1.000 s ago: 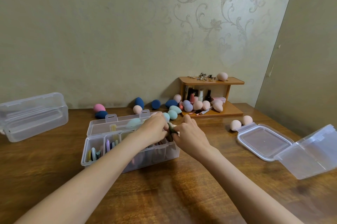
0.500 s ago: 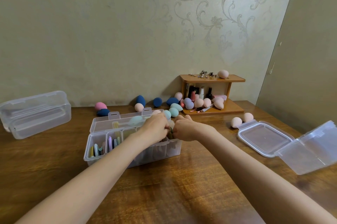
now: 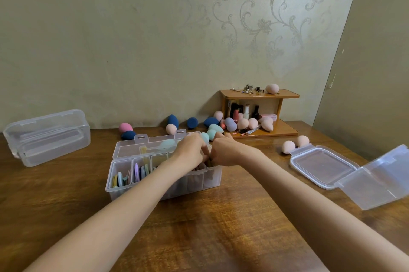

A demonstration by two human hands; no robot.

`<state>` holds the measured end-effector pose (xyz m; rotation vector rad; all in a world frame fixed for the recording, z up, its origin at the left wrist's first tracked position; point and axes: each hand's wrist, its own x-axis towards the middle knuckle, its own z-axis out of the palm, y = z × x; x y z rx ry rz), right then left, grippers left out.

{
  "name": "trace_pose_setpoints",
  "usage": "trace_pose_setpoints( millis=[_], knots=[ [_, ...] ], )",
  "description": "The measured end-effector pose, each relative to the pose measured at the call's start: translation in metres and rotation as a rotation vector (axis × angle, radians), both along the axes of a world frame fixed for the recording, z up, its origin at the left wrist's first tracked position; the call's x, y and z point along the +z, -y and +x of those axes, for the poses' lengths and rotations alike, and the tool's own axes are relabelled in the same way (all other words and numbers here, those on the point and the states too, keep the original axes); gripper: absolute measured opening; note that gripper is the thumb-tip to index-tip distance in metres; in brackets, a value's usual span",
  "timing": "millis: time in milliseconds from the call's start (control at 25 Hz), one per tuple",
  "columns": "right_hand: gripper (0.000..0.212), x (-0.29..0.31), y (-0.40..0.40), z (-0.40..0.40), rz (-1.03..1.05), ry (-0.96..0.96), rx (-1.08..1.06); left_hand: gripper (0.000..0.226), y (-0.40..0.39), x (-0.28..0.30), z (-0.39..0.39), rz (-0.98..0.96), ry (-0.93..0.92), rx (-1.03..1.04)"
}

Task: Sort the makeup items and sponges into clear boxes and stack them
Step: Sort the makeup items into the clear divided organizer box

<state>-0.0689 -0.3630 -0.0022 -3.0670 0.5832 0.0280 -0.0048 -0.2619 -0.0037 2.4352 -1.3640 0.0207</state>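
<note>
A second before, the right hand (image 3: 223, 150) sat a little in front of the box with its back up. By this moment it had slid in to the box's right end, and both hands had dropped lower and come together. The left hand (image 3: 191, 150) had stayed over the same end. The small dark thing seen between the fingers earlier was now hidden.

Both hands were curled with their knuckles touching over the right end of the divided clear box (image 3: 163, 174). They seemed to pinch something inside it, but what they held could not be told.

The box sat near the middle of the wooden table (image 3: 199, 227), its lid (image 3: 150, 145) tipped back at 12 o'clock. Thin flat puffs (image 3: 130, 176) in purple, blue, green and yellow stood on edge in its left slots.

A shut clear box (image 3: 47, 136) lay at 9 o'clock. An open clear box (image 3: 345, 174) lay at 3 o'clock, with two peach sponges (image 3: 295, 144) just behind it. More sponges (image 3: 212, 127) in blue, pink, peach and mint lay at 12 o'clock by the wall. A small wooden shelf (image 3: 261, 94) at 1 o'clock held bottles (image 3: 245, 112) and more sponges.
</note>
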Motion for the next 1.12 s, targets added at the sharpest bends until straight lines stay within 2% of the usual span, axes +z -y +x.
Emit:
trace_pose_setpoints(
  millis=[120,200,320,440,520,600,680,760,800,920,1000,1120],
  knots=[
    [0.023,-0.006,-0.009,-0.003,-0.056,0.196,0.014,0.027,0.011,0.003,0.001,0.087,0.033,0.117],
    [0.024,-0.004,-0.009,-0.01,-0.019,0.311,0.052,0.035,0.019,0.009,-0.001,0.186,0.048,0.17],
    [0.025,-0.004,-0.002,-0.016,0.216,0.249,0.077,0.032,0.026,0.008,-0.004,0.233,0.137,0.189],
    [0.025,-0.01,-0.004,-0.007,0.237,0.284,-0.01,0.03,0.028,0.005,-0.005,0.183,0.114,0.169],
    [0.025,-0.011,-0.004,0.0,0.234,0.22,-0.051,0.033,0.022,0.003,-0.004,0.112,0.053,0.141],
    [0.024,-0.002,0.003,0.001,0.337,0.146,-0.023,0.022,0.007,0.007,0.001,-0.002,-0.029,0.082],
    [0.023,0.016,0.016,-0.005,0.567,0.273,-0.055,0.015,-0.017,0.021,0.018,-0.124,-0.09,0.08],
    [0.021,0.025,0.028,-0.001,0.737,0.494,-0.192,0.015,-0.047,0.03,0.049,-0.171,-0.15,0.165],
    [0.021,0.025,0.03,0.001,0.765,0.522,-0.247,0.015,-0.059,0.03,0.062,-0.176,-0.182,0.212],
    [0.029,0.008,0.022,0.017,0.897,0.396,-0.296,0.013,-0.094,0.015,0.089,-0.142,-0.207,0.392],
    [0.036,0.001,0.016,0.021,0.99,0.392,-0.307,0.033,-0.114,0.005,0.096,-0.105,-0.223,0.547],
    [0.042,-0.004,0.012,0.023,1.052,0.414,-0.359,0.047,-0.134,-0.001,0.094,-0.156,-0.457,0.611]
  ],
)
